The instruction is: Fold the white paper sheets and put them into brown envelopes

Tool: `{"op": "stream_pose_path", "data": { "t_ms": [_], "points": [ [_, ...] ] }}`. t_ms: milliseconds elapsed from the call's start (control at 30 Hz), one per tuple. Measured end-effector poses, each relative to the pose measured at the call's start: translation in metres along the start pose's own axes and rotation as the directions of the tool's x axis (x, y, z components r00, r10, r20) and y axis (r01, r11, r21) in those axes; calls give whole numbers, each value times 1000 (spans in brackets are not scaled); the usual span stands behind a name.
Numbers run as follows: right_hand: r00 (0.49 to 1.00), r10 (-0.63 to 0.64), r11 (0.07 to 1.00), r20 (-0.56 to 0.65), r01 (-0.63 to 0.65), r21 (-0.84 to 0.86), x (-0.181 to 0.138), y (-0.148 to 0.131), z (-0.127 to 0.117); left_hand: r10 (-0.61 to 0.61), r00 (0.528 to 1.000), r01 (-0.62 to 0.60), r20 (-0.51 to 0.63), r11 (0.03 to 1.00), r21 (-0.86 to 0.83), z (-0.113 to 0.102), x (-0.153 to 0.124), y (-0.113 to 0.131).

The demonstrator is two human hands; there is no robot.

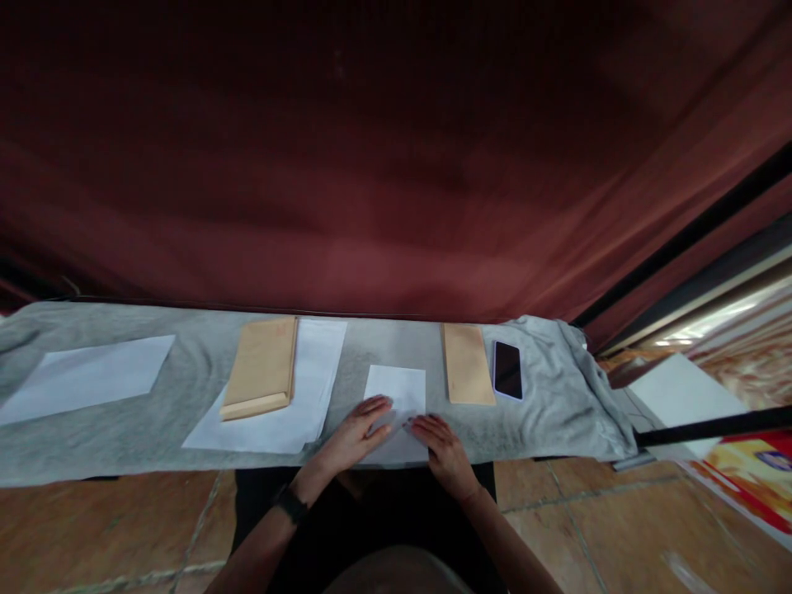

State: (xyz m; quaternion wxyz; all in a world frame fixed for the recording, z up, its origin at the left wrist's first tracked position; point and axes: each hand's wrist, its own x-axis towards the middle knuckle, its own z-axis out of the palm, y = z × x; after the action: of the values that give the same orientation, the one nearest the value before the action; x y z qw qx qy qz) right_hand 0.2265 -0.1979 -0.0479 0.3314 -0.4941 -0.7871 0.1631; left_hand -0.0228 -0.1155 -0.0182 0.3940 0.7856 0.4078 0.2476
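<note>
A folded sheet of white paper (396, 384) lies flat near the front edge of the bench, with its near part partly covered by my hands. My left hand (357, 433) rests on its left side, fingers stretched out across the paper. On the right side, my right hand (446, 452) lies with its fingertips on the sheet and its fingers extended. Neither hand grips anything. To the right of the paper is a single brown envelope (469, 365). A stack of brown envelopes (261, 363) sits to the left, on top of several white sheets (318, 375).
A grey cloth (204, 346) covers the long narrow bench. A phone (508, 370) lies beside the single envelope. Another white sheet (92, 375) is at the far left. Behind the bench hangs a dark red curtain (371, 206); a black bar (711, 426) stands at the right.
</note>
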Motion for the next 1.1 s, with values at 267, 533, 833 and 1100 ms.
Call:
{"op": "stream_pose_path", "data": {
  "t_ms": [267,533,833,1100],
  "points": [
    [945,304,921,-121,-259,291,-2,8,-7,-226,968,174,-109,918,-355,-14,-32,-14],
    [875,459,878,-154,-419,233,14,11,5,-193,955,176,-227,980,-96,5,-22,-14],
    [867,423,905,-264,-419,74,24,17,20,-252,868,256,-428,965,-50,23,-16,-20],
    [900,346,931,-265,-365,-26,43,16,31,-256,845,288,-469,958,-4,12,-22,-23]
  ]
}}
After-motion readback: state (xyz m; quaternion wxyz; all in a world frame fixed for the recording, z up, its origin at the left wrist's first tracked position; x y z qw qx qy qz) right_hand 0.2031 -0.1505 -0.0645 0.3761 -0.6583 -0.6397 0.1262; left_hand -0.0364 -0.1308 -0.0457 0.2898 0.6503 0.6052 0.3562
